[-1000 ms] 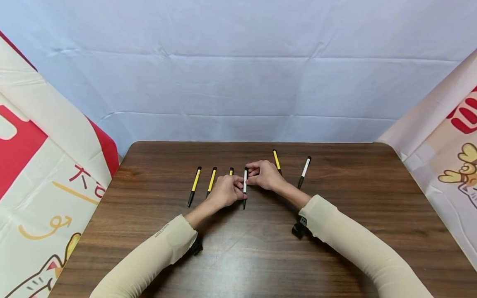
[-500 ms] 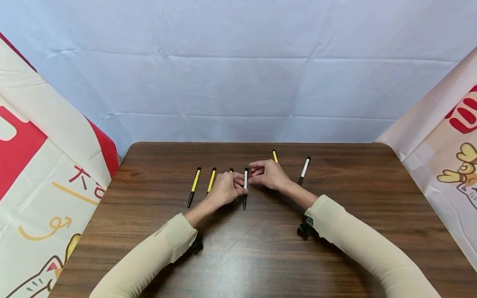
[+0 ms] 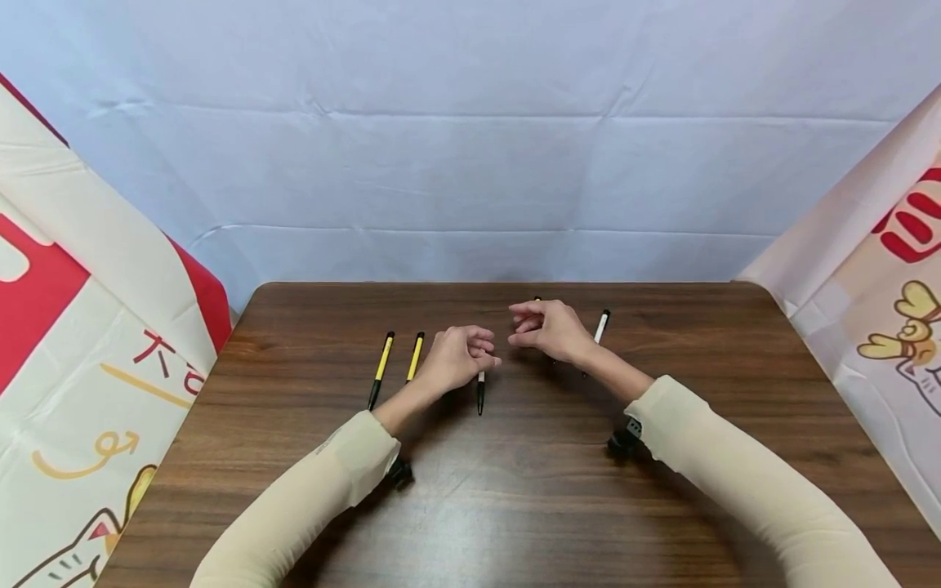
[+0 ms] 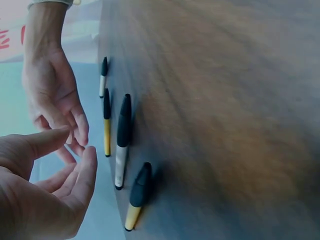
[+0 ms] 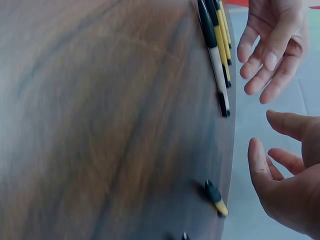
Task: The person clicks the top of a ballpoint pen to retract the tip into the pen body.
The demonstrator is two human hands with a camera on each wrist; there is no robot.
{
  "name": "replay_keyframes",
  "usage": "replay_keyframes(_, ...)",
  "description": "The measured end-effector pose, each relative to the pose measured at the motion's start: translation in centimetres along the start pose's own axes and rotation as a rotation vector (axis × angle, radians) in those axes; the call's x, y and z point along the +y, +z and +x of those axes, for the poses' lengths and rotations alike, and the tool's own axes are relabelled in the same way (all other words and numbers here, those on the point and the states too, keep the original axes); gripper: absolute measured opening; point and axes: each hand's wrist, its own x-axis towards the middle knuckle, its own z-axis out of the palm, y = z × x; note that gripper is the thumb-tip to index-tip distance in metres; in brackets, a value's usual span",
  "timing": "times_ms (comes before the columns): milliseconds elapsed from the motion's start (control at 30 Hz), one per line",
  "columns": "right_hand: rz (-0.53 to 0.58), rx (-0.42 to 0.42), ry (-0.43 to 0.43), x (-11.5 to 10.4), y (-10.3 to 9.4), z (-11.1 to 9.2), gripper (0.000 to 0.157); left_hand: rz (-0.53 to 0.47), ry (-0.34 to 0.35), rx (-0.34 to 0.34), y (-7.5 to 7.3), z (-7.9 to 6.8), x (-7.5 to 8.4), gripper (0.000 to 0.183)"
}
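My left hand (image 3: 457, 357) hovers above the table with fingers loosely bent and nothing in them. Below it lies a white pen with a black grip (image 3: 481, 396), partly covered by the hand in the head view. A yellow pen (image 4: 134, 210), hidden by the hand from the head, shows in the left wrist view. To the right, my right hand (image 3: 551, 330) is also raised, thumb and fingers apart, holding nothing. It covers most of a yellow pen (image 4: 107, 130). Another white pen (image 3: 602, 325) lies past it, partly behind the wrist.
Two yellow pens (image 3: 382, 367) (image 3: 416, 351) lie side by side to the left of my left hand. The brown wooden table (image 3: 470, 506) ends at a far edge before a pale cloth backdrop (image 3: 470, 163). Printed cloths (image 3: 147, 367) hang at both sides.
The left hand has let go of the white pen and lifted off it. The right hand has drawn away to the right and back, now over the right yellow pen.
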Motion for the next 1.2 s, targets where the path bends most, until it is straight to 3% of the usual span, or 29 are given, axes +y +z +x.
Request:
replay_keyframes(333,-0.033,0.034,0.046,1.0,-2.6,-0.2,0.056,-0.036,-0.025,-0.014,0.7,1.4,1.3,0.045)
replay_keyframes(467,-0.032,0.052,0.054,1.6,-3.4,0.1,0.055,-0.093,-0.048,-0.019,0.9,1.9,2.1,0.046)
replay_keyframes(867,0.113,0.02,0.16,3.4,-5.9,1.2,0.059,-0.257,-0.114,-0.06,2.3,3.7,3.1,0.056)
replay_keyframes(1067,0.095,0.004,0.177,4.1,-6.3,1.5,0.061,-0.359,-0.165,-0.041,3.5,4.4,3.0,0.054)
replay_keyframes(1200,0.056,0.0,0.181,4.4,-6.4,1.9,0.06,-0.349,-0.184,-0.01,4.0,4.7,3.0,0.053)
